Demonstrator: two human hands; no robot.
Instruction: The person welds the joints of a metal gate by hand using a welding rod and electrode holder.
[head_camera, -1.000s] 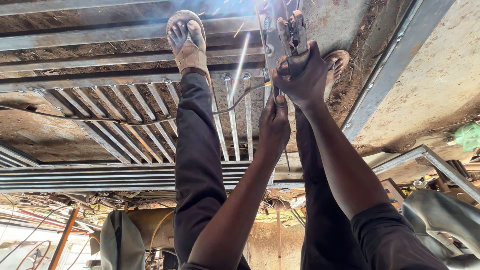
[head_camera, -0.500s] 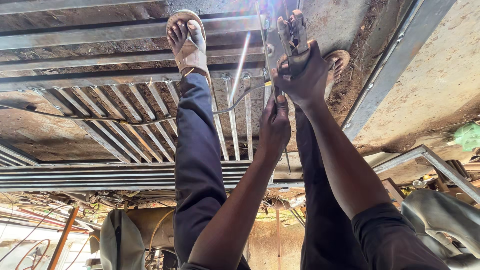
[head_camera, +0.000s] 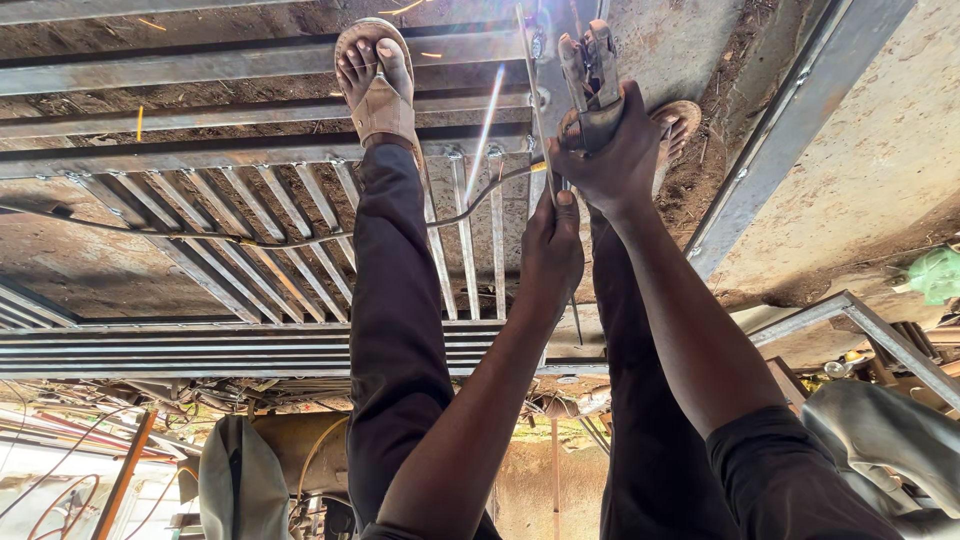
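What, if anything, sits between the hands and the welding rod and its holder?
Nothing visible. The right hand grips the electrode holder, and the left hand touches the thin welding rod, which reaches the bright arc at the metal frame.

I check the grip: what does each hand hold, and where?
Right hand grips the electrode holder by its handle. Left hand pinches the thin rod near its lower end.

My right hand (head_camera: 610, 150) is wrapped around a metal electrode holder (head_camera: 590, 75), a clamp-like tool with worn grey jaws that point away from me toward the steel bars of the gate frame (head_camera: 250, 150). A thin straight welding rod (head_camera: 535, 110) runs from near my left hand (head_camera: 553, 245), which pinches its lower part, up to a bright glare where its tip meets the frame.
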